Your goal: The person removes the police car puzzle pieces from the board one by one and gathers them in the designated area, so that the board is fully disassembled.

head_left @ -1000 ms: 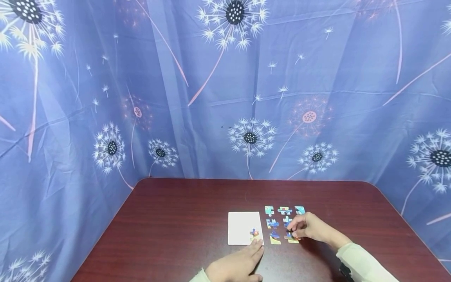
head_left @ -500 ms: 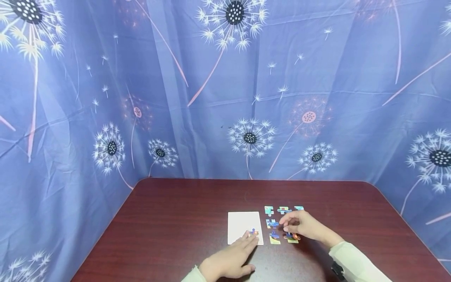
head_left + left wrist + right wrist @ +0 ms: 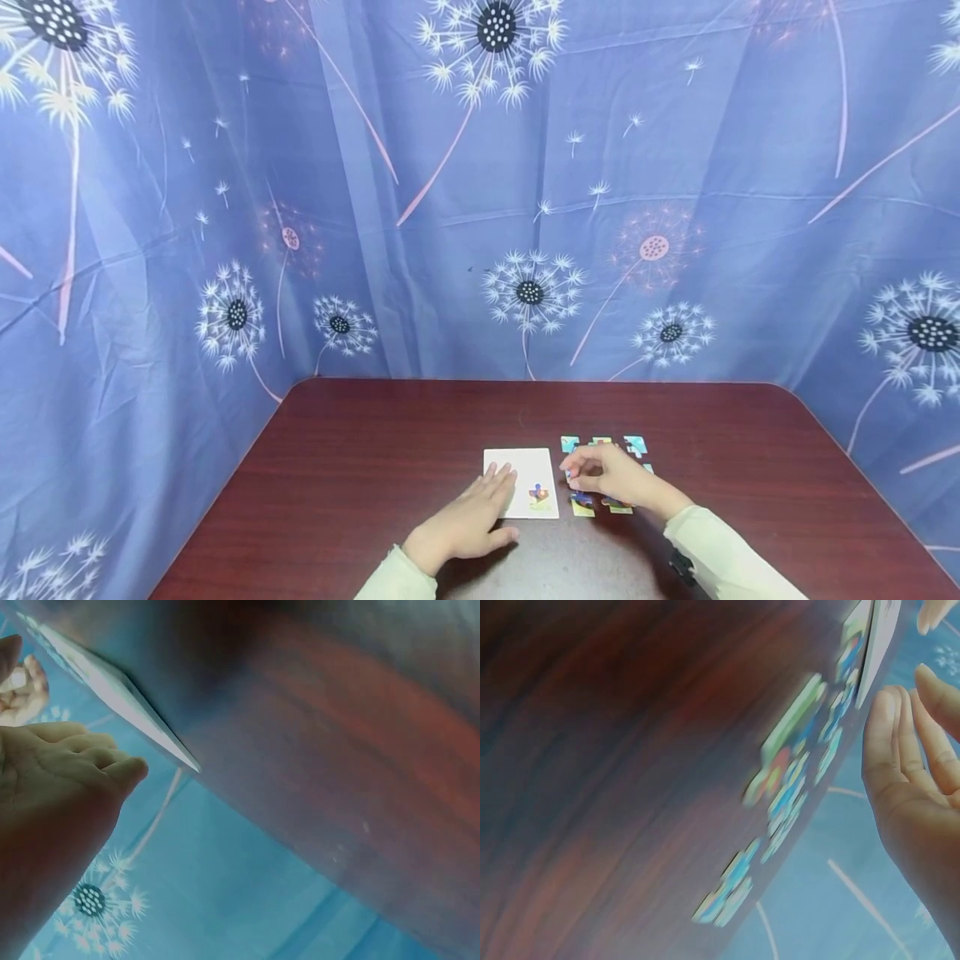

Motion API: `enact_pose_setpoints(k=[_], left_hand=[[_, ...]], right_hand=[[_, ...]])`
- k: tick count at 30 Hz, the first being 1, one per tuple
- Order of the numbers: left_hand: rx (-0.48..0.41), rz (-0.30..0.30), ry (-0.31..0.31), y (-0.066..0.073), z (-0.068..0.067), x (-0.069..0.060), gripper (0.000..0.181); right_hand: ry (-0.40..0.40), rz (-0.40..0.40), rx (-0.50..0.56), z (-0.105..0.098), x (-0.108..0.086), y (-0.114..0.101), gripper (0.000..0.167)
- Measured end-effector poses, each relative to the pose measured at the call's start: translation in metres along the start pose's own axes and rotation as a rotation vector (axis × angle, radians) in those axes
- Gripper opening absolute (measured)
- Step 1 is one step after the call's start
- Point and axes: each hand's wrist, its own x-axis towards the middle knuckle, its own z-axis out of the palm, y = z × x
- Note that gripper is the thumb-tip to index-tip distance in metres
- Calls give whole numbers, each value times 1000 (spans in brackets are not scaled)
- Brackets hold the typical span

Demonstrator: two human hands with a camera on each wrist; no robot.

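Observation:
A white square puzzle board (image 3: 534,460) lies on the table, one jigsaw piece (image 3: 539,498) in its lower right part. My left hand (image 3: 467,518) reaches over the board's left side with straight fingers; whether they touch it I cannot tell. In the left wrist view, that hand (image 3: 60,769) appears beside the board's pale edge. Right of the board, my right hand (image 3: 617,477) hovers over loose jigsaw pieces (image 3: 582,504), thumb and fingers slightly bent. The right wrist view shows that hand (image 3: 915,761) with a gap between thumb and fingers and no piece there.
Several colourful pieces stand in rows right of the board, among them a light blue corner piece (image 3: 635,444); my right hand hides some. The dark red-brown table (image 3: 360,467) ends at a blue dandelion-patterned curtain (image 3: 435,317) behind and at the sides.
My right hand has moved left across the loose pieces towards the board. My left hand has slid left, uncovering the piece at the board's lower right.

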Motion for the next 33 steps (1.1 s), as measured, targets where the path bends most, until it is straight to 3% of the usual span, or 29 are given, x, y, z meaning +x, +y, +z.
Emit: enact_pose_setpoints(k=[5, 13, 24, 33], left_hand=[[-39, -53, -17, -11, -6, 3, 77], [-66, -128, -64, -22, -11, 11, 82], [-33, -205, -140, -26, -17, 21, 91], [-41, -249, -155, -22, -18, 23, 92]], right_hand=[[-17, 26, -14, 8, 11, -7, 22], [-48, -13, -2, 25, 23, -13, 30], [-54, -13, -29, 37, 29, -16, 32], [-31, 19, -110, 39, 27, -14, 32]])
